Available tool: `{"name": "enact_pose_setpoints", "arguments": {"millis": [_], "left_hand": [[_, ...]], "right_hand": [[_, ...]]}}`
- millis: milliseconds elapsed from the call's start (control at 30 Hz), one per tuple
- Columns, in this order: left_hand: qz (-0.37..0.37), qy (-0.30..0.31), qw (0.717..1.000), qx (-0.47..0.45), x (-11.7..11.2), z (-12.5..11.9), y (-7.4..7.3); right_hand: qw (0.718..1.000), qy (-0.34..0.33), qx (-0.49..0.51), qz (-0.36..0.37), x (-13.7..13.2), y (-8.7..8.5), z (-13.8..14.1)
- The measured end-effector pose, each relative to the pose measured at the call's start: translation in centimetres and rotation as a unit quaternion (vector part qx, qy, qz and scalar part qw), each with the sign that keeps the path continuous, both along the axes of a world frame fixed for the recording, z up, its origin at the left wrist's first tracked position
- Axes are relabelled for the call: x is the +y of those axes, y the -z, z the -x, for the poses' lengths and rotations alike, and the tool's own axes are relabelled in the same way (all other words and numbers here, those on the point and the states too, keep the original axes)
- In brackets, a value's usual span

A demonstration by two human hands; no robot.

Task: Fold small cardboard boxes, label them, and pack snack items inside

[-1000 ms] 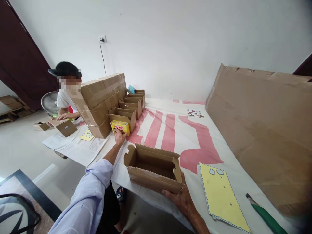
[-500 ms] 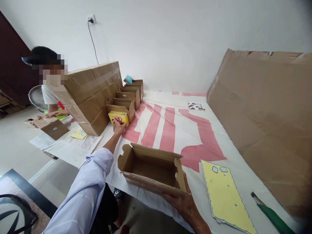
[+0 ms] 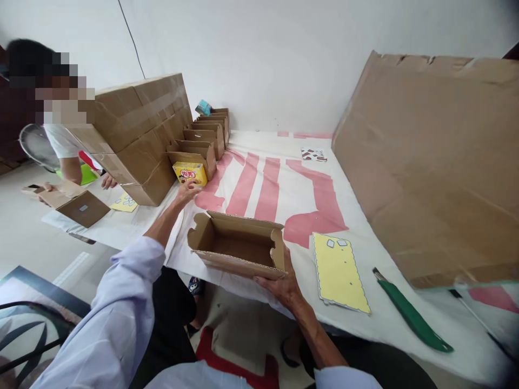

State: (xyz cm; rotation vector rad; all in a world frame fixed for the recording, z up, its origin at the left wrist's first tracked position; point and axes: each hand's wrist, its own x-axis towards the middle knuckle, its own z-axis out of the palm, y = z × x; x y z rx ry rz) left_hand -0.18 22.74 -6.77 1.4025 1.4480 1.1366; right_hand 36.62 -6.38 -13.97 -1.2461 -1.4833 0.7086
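Observation:
My right hand point(image 3: 284, 283) grips the near right corner of an open-topped cardboard box point(image 3: 239, 265) at the table's front edge. The box's inside shows bare brown board. My left hand point(image 3: 187, 192) reaches out to a small yellow printed box point(image 3: 190, 173), its fingers apart at the lower front of it. Whether the fingertips still touch is hard to see. The yellow box stands against the front of the nearest open cardboard box point(image 3: 208, 159) in a row running back to the wall.
Taped cartons point(image 3: 133, 135) stand left of the row; behind them a person point(image 3: 67, 146) handles a cardboard piece point(image 3: 85, 208). On the right lie a yellow card point(image 3: 340, 273), a green-handled knife point(image 3: 413, 316) and a large cardboard sheet point(image 3: 425, 162). A blue packet point(image 3: 204, 107) tops the far boxes.
My left hand has slid down off the yellow box's front and its fingers have loosened. The right hand still holds the cardboard box. The view has shifted, showing more of my lap.

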Motion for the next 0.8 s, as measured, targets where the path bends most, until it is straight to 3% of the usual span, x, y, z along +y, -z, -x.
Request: {"name": "enact_pose_setpoints", "arguments": {"millis": [167, 267, 333, 433, 533, 800], "left_hand": [[0.005, 0.168, 0.985, -0.04, -13.0, 2.0, -1.0], [0.019, 0.202, 0.979, 0.014, -19.6, 2.4, -0.7], [0.037, 0.211, 0.975, 0.055, -22.3, 2.3, -0.1], [0.067, 0.213, 0.97, 0.093, -24.1, 1.8, 1.0], [0.066, 0.201, 0.971, 0.116, -24.4, 1.1, 1.3], [0.012, 0.214, 0.971, 0.105, -23.2, -1.1, -0.8]], "right_hand": [[0.996, -0.024, -0.051, -0.062, -0.4, -0.5, 0.2], [0.993, -0.027, -0.085, -0.077, -0.7, -0.7, 0.3], [0.991, -0.024, -0.099, -0.088, -0.8, -0.8, 0.5], [0.99, -0.017, -0.11, -0.092, -0.8, -0.7, 0.7], [0.989, -0.002, -0.116, -0.094, -0.8, -0.5, 0.9], [0.986, -0.017, -0.114, -0.121, -0.3, 0.3, 0.3]]}}
